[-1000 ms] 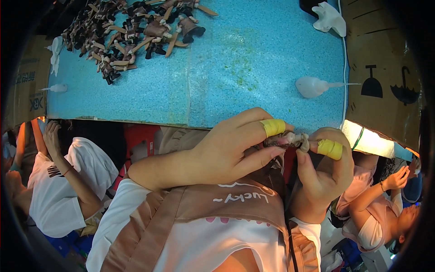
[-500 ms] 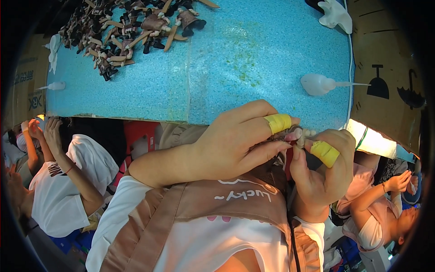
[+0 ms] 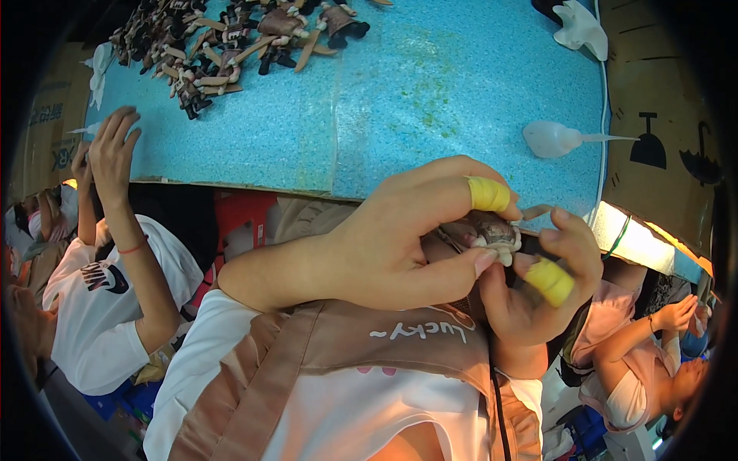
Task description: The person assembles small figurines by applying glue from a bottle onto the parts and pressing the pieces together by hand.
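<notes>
My left hand [image 3: 400, 238], yellow tape round one finger, pinches a small figurine [image 3: 496, 233] between thumb and fingers. The figurine has a glossy brown body with pale small parts at its lower end. A thin tan piece [image 3: 536, 211] sticks out on its right side; whether it is joined on cannot be told. My right hand [image 3: 550, 296], also with a taped finger, is close beside the figurine. Its fingers are parted and curved, with no clear grip on anything. Both hands are held at the table's near edge, in front of my brown apron.
A pile of similar figurines [image 3: 231, 46] lies at the far left of the blue table [image 3: 430, 100]. To the right lie a white bottle with a thin nozzle [image 3: 550, 139] and a crumpled white piece [image 3: 580, 29]. Cardboard [image 3: 661, 100] borders the table. Other people sit on both sides.
The figurine has turned in my left hand and shows more of its brown body. My right fingers have spread away from it. At the left, a person's hand has come up over the table edge.
</notes>
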### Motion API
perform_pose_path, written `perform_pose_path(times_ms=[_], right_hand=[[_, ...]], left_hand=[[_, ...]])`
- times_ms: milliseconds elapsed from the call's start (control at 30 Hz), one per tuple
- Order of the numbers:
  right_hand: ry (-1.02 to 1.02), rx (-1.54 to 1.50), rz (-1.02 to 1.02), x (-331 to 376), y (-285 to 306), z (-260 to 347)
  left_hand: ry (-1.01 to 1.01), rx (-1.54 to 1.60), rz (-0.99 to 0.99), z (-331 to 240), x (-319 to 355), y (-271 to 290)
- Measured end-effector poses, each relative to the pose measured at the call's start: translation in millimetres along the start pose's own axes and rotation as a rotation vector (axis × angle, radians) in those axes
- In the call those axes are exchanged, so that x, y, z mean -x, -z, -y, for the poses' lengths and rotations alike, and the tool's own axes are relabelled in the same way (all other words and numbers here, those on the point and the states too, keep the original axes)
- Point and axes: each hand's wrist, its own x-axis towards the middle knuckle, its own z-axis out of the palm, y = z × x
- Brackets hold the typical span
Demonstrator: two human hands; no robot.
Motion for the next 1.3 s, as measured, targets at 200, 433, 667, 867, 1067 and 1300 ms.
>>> perform_pose_path(times_ms=[200, 433, 667, 867, 1067, 1300], right_hand=[[-0.186, -0.214, 0.187, -12, 12, 1], [-0.177, -0.234, 0.225, -12, 14, 0], [-0.294, -0.24, 0.244, -11, 11, 7], [-0.294, -0.182, 0.332, -13, 10, 5], [-0.183, -0.345, 0.103, -3, 5, -3], [-0.377, -0.229, 0.267, -1, 7, 3]], left_hand=[[-0.067, -0.071, 0.004, 0, 5, -2], [-0.116, -0.119, 0.049, 2, 5, -4], [-0.167, -0.209, -0.007, 6, 6, -7], [-0.161, -0.28, -0.054, 11, 6, -11], [0.515, 0.582, -0.105, -7, 8, -7], [0.457, 0.643, 0.05, -13, 13, -7]])
